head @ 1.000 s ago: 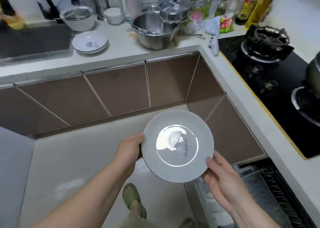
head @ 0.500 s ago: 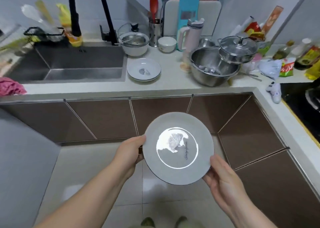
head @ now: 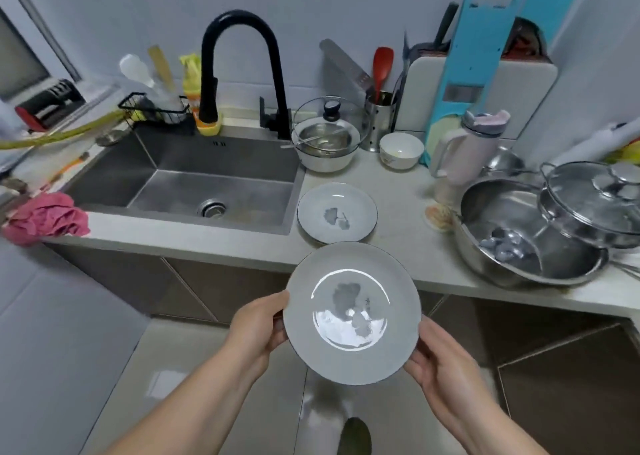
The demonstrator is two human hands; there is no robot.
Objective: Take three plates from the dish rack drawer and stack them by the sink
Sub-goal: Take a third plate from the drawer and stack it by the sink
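Both hands hold a white plate with a dark rim and a grey print (head: 351, 312), face up, in front of the counter edge. My left hand (head: 258, 326) grips its left rim and my right hand (head: 438, 361) grips its lower right rim. A matching plate (head: 336, 212) lies on the white counter (head: 398, 240) just right of the steel sink (head: 194, 184), straight beyond the held plate. The dish rack drawer is out of view.
A black tap (head: 242, 70) rises behind the sink. A lidded bowl (head: 325, 143), a small bowl (head: 401, 150) and a tumbler (head: 467, 150) stand behind the counter plate. A big steel bowl (head: 526, 233) with a lidded pot (head: 595, 202) sits right. A pink cloth (head: 46, 217) lies at the left.
The view swung left from the stove and drawer to the sink. The held plate has come closer to the counter, near the plate lying there. Both hands keep their grip.
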